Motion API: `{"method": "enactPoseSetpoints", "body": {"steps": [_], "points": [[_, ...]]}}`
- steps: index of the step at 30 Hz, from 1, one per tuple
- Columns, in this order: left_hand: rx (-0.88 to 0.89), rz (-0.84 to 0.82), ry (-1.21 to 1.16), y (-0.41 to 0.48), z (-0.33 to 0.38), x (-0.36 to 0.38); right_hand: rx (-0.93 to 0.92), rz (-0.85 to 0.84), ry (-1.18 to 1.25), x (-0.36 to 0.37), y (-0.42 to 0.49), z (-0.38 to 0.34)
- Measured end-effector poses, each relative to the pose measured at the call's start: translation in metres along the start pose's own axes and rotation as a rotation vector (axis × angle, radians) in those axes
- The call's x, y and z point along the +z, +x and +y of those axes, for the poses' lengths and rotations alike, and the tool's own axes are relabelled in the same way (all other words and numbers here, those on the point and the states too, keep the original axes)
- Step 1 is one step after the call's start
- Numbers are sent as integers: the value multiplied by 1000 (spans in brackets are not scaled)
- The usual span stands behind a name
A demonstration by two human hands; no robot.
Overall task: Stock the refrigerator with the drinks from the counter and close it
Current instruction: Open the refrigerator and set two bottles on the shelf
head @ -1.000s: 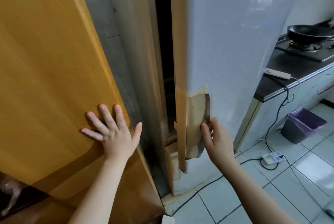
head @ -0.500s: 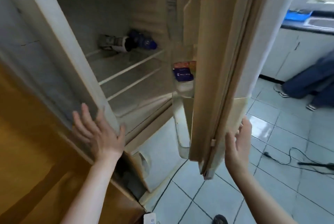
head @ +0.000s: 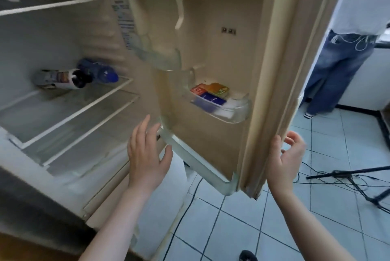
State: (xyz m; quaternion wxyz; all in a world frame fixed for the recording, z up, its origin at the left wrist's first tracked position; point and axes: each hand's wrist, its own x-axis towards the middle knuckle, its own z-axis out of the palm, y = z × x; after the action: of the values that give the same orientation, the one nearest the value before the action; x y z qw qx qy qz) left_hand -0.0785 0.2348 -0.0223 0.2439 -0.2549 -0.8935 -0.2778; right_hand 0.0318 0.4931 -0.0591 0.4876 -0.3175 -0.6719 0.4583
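Left grip point(head: 147, 153) spread, holding nothing, right grip point(head: 283, 155) loosely curled, empty, just beside the edge of the open refrigerator door point(head: 272, 71), packets point(head: 211, 94) in the door bin point(head: 238, 114) beyond both, two bottles point(head: 65, 79) lying on a shelf point(head: 101, 96) beyond the left grip.

The refrigerator door point(head: 221, 66) stood wide open. Two bottles point(head: 78, 78) blocked the back of the shelf point(head: 69, 113), its front free; cartons point(head: 211, 94) crowded the door bin point(head: 238, 116).
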Motion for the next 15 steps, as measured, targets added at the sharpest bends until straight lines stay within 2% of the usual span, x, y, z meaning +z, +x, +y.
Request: {"method": "enactPoseSetpoints", "body": {"steps": [3,8,15], "points": [[-8,23,-27,29,15,24,18,-1,4,3,45,12],[-27,79,-28,88,40,62,32,-102,29,11,124,35],[-54,289,53,177,59,96,20,-203,21,35,215,60]]}}
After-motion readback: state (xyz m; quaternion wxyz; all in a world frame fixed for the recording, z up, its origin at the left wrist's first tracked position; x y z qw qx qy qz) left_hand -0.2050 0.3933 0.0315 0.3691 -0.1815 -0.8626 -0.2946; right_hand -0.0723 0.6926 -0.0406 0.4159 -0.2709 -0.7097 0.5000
